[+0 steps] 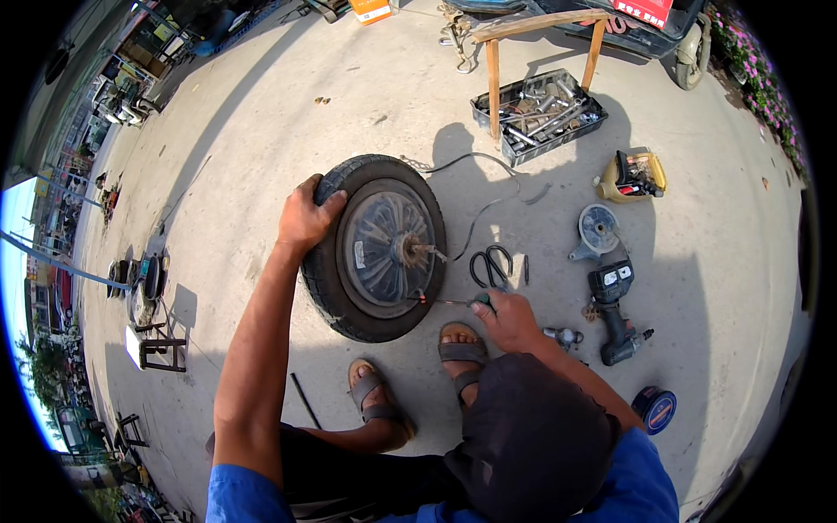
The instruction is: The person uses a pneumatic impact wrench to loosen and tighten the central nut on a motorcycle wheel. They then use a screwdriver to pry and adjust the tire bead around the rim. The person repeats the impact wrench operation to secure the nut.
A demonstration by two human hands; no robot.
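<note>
My left hand (305,213) grips the upper-left tread of a black-tyred hub motor wheel (366,190), which stands tilted on the concrete before my sandalled feet. A stub axle with wires (417,248) sticks out of its centre. My right hand (510,322) is closed on the green handle of a screwdriver (453,302), its thin shaft pointing left at the lower right of the wheel, near a small red-tipped piece at the rim. Black-handled scissors (488,266) and a short dark rod (527,270) lie just beyond that hand.
A crate of sockets and wrenches (540,118) stands by a wooden frame (493,61). To the right lie a yellow tool container (632,179), a metal drum part (600,230), an impact gun (621,340) and a round tin (654,408). A low stool (161,349) stands left.
</note>
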